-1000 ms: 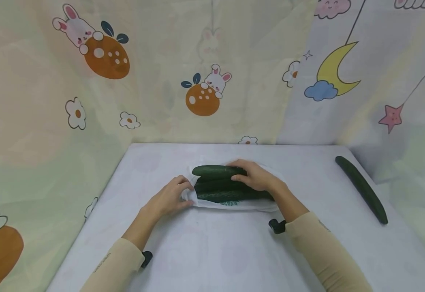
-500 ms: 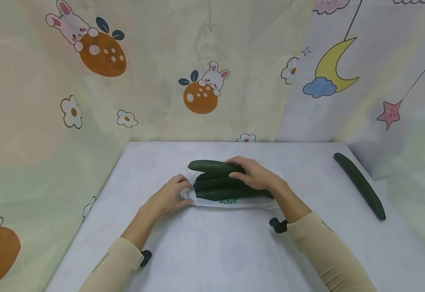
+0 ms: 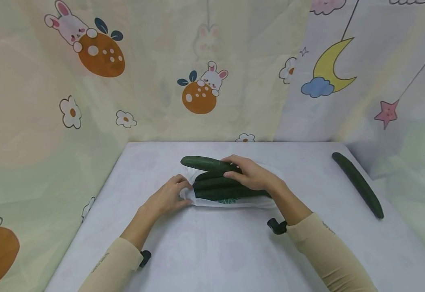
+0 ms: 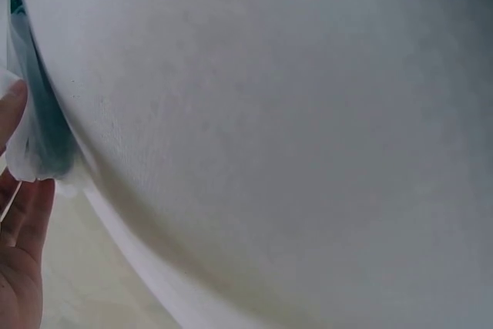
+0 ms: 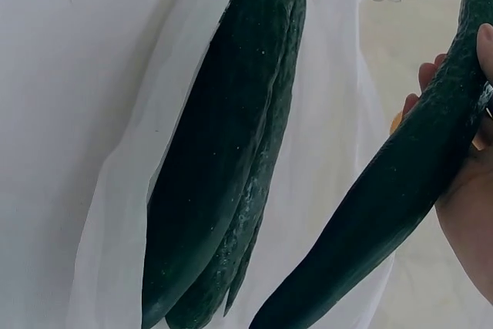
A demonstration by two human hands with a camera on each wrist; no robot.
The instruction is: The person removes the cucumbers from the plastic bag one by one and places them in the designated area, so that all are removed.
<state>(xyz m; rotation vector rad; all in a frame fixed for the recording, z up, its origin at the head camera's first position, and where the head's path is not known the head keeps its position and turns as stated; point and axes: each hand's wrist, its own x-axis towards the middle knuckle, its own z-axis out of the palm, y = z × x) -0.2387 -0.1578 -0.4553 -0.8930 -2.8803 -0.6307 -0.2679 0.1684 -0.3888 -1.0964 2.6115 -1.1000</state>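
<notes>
My right hand (image 3: 250, 174) grips a dark green cucumber (image 3: 202, 163), thumb on the near side and fingers on the far side. In the right wrist view this cucumber (image 5: 377, 198) hangs apart from several others. Those cucumbers (image 3: 219, 190) lie side by side on a thin white plastic bag (image 3: 246, 204) with a green print. At the bag's left end, my left hand (image 3: 166, 197) pinches its edge between thumb and fingers. The left wrist view catches only part of that hand (image 4: 23, 244) and the bag (image 4: 46, 121). The held cucumber's right end is hidden behind my right hand.
A single cucumber (image 3: 358, 184) lies slanted near the right edge of the white-covered table (image 3: 212, 251). Patterned cloth (image 3: 256, 81) rises behind the table and at both sides. Small black devices (image 3: 278, 226) are worn at both wrists.
The cucumber in my right hand has risen from the pile and shifted left, opening a gap above the others. My left hand keeps its place at the bag's edge.
</notes>
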